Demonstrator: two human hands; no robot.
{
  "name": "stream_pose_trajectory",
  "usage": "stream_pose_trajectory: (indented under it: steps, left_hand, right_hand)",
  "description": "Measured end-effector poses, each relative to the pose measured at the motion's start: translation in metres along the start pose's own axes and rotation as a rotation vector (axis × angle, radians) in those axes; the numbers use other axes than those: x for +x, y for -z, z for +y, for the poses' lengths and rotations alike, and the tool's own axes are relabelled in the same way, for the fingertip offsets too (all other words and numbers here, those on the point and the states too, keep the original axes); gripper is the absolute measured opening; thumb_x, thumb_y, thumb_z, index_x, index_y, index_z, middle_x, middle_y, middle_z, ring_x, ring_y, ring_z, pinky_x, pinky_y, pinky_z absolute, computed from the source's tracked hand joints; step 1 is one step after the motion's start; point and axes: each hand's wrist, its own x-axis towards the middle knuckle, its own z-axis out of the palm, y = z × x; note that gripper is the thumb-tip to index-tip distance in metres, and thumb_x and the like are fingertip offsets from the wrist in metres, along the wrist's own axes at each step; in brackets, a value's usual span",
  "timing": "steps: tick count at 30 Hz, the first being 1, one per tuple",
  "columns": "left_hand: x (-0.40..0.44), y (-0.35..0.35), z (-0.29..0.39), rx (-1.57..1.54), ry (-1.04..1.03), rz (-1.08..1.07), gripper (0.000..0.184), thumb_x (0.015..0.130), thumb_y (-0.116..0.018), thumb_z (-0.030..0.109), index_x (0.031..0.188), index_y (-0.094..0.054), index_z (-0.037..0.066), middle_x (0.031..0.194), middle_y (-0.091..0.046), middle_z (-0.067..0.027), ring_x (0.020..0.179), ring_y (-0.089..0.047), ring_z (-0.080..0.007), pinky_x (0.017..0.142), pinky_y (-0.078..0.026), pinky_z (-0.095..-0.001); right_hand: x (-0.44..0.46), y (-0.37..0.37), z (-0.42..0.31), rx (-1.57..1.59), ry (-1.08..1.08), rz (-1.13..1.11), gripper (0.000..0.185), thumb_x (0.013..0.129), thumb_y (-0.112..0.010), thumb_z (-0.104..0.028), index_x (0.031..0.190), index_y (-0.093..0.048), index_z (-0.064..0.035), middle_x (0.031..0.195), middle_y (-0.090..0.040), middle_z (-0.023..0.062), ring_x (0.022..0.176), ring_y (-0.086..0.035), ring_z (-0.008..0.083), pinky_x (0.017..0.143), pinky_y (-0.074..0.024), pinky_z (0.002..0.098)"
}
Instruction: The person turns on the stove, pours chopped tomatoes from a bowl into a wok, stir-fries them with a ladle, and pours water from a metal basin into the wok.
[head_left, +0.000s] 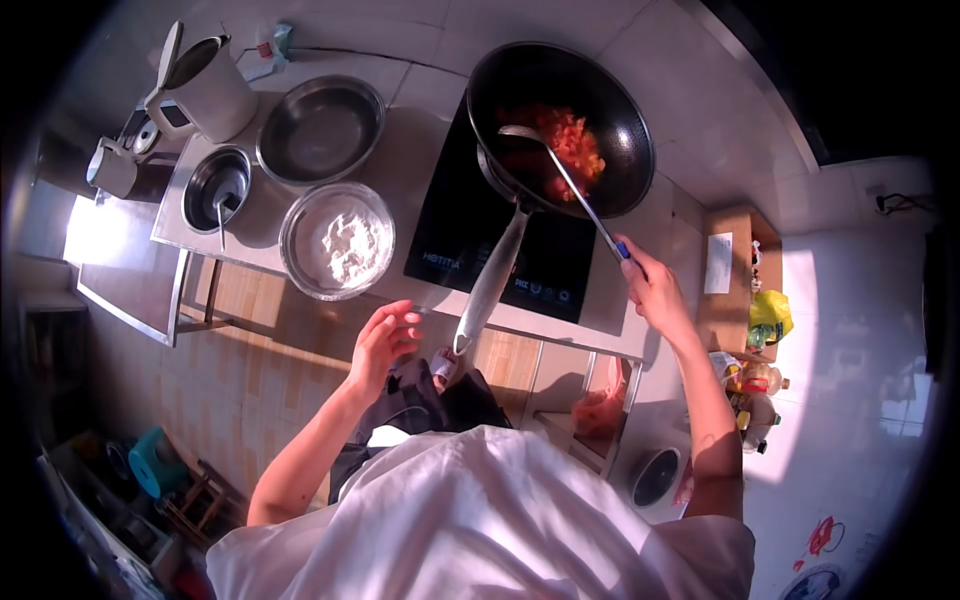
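Note:
My right hand [652, 285] is closed round the blue-ended handle of a long metal cooking spoon [572, 180]. The spoon's head rests inside a black wok [625, 110], at the chopped red tomatoes [572, 145]. The wok sits on a black induction cooktop [545, 270], its long grey handle [495, 275] pointing toward me. My left hand [385, 345] hangs at the counter's front edge with loosely bent fingers and nothing in it. Closest to it is a metal bowl [290, 255] of white flour-like powder, which it does not touch.
A wide metal basin [320, 130] and a small dark bowl [205, 190] with a spoon stand on the left of the counter. Behind them is a white kettle [225, 100]. Several bottles [760, 415] and a wooden box [722, 290] are at the right, along the tiled wall.

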Motion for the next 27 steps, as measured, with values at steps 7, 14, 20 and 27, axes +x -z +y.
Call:
stream_pose_trajectory:
  steps: [7,14,20,27]
  left_hand:
    - [-0.003,0.005,0.000,0.001,-0.007,0.014,0.037,0.089,-0.045,0.031,0.119,-0.046,0.010,0.103,-0.055,0.0003,0.090,-0.053,-0.0120,0.082,-0.041,-0.0288]
    - [-0.001,0.001,0.001,-0.026,-0.007,0.012,0.033,0.090,-0.044,0.028,0.117,-0.048,0.010,0.102,-0.058,-0.0002,0.090,-0.055,-0.0110,0.081,-0.041,-0.0270]
    - [-0.004,0.006,0.002,-0.035,-0.022,0.043,0.033,0.090,-0.044,0.028,0.117,-0.048,0.010,0.103,-0.058,-0.0004,0.090,-0.055,-0.0110,0.080,-0.041,-0.0267]
    - [-0.001,-0.001,0.007,-0.027,-0.014,0.017,0.033,0.089,-0.045,0.028,0.117,-0.048,0.010,0.103,-0.057,-0.0002,0.090,-0.054,-0.0113,0.081,-0.041,-0.0274]
  right_hand:
    - [0.009,0.027,0.015,0.025,-0.056,0.169,0.038,0.091,-0.046,-0.023,0.129,-0.047,-0.0171,0.054,-0.038,-0.0022,0.046,-0.039,0.0061,0.042,-0.0367,0.0239]
    - [0.007,0.011,0.002,-0.233,0.020,0.119,0.038,0.090,-0.046,-0.020,0.127,-0.047,-0.0137,0.054,-0.044,0.0052,0.048,-0.047,0.0126,0.051,-0.0424,0.0301]
    - [-0.017,0.023,-0.013,0.004,-0.064,0.016,0.036,0.091,-0.046,-0.023,0.126,-0.048,-0.0143,0.054,-0.042,0.0032,0.047,-0.044,0.0104,0.048,-0.0403,0.0275]
    - [-0.014,0.010,0.009,-0.014,-0.028,-0.038,0.036,0.092,-0.044,-0.024,0.127,-0.048,-0.0142,0.053,-0.040,0.0004,0.044,-0.041,0.0071,0.042,-0.0365,0.0248]
